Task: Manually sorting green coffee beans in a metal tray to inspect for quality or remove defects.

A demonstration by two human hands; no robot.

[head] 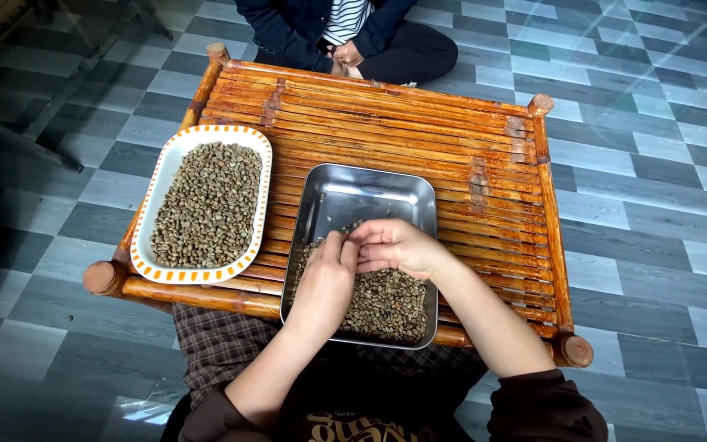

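Observation:
A steel tray [370, 192] sits on a low bamboo table [419, 123], with greenish-grey beans [390, 303] heaped in its near half. My left hand [325, 282] rests on the beans, its fingers curled toward the right hand. My right hand [394, 245] hovers over the same heap with fingers bent and pinched together; whether beans are held between them I cannot tell. The fingertips of both hands meet near the tray's middle. To the left stands a white oval dish [165, 168] with an orange-dotted rim, full of the same beans.
Across the table another person [345, 37] in a dark jacket and striped shirt sits cross-legged on the grey checked tile floor. The table's round corner posts stick up at each corner. My checked trousers lie under the table's near edge.

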